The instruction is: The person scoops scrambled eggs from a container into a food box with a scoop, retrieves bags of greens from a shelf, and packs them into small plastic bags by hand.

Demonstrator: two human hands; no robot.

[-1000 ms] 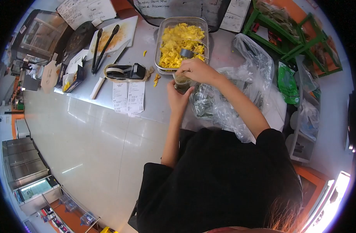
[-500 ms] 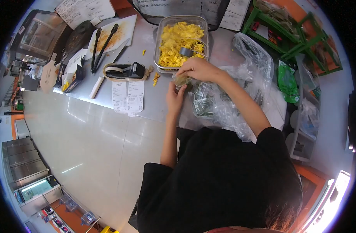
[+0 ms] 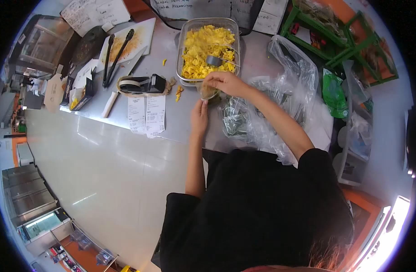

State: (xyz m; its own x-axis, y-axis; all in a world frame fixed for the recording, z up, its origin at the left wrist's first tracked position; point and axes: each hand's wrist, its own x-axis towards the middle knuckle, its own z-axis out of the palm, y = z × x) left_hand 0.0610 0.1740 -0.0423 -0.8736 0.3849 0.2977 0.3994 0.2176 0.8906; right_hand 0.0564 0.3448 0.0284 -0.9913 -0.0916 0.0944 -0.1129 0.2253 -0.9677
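Between my hands is a small clear plastic bag (image 3: 208,93), its mouth rounded and close to the front edge of the food container. My left hand (image 3: 199,119) grips it from below with the fingertips. From the right, my right hand (image 3: 227,84) is closed on its upper edge; what is inside the bag is hard to make out. Just beyond stands a clear rectangular container (image 3: 179,59) of yellow food pieces (image 3: 203,50). A grey-headed scoop (image 3: 213,60) with a thin metal handle rests on the food.
Right of my hands lie clear plastic bags (image 3: 280,111) with dark green contents. To the left are a tape dispenser (image 3: 144,85), receipts (image 3: 147,115), a knife (image 3: 110,103), black tongs (image 3: 110,63) and a stained cutting board (image 3: 144,34). A green packet (image 3: 333,93) stands at the right.
Both hands and the small bag have shifted slightly away from me, nearer the container. The bag's mouth looks rounder and more spread. The whole view has moved a little.
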